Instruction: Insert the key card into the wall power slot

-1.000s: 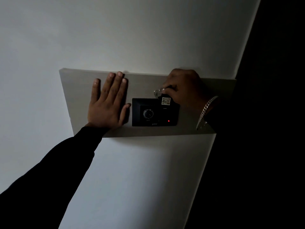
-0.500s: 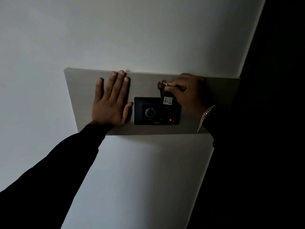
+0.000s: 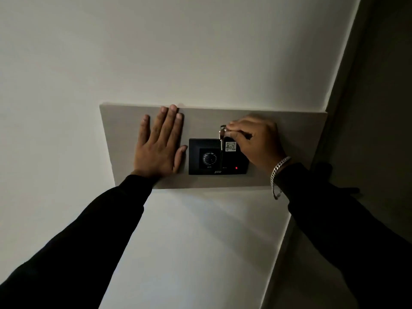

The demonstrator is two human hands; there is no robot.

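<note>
A black wall power unit point(image 3: 207, 169) with a round dial and a small red light sits on a grey panel point(image 3: 289, 123). My right hand point(image 3: 256, 141) pinches the top of a dark key card point(image 3: 230, 146) with a white "402" label, held upright over the unit's upper right part. A metal key on a ring point(image 3: 221, 137) hangs beside the card. My left hand point(image 3: 159, 144) lies flat on the panel, fingers spread, just left of the unit. The slot itself is hidden behind the card.
The panel is fixed to a plain white wall point(image 3: 200, 52) in dim light. A dark door frame or wall edge point(image 3: 367, 108) runs down the right side. A silver chain bracelet point(image 3: 277, 175) hangs on my right wrist.
My right hand has shifted its grip up to the card's top edge. The card and key now stand more upright over the unit. The left hand stays flat.
</note>
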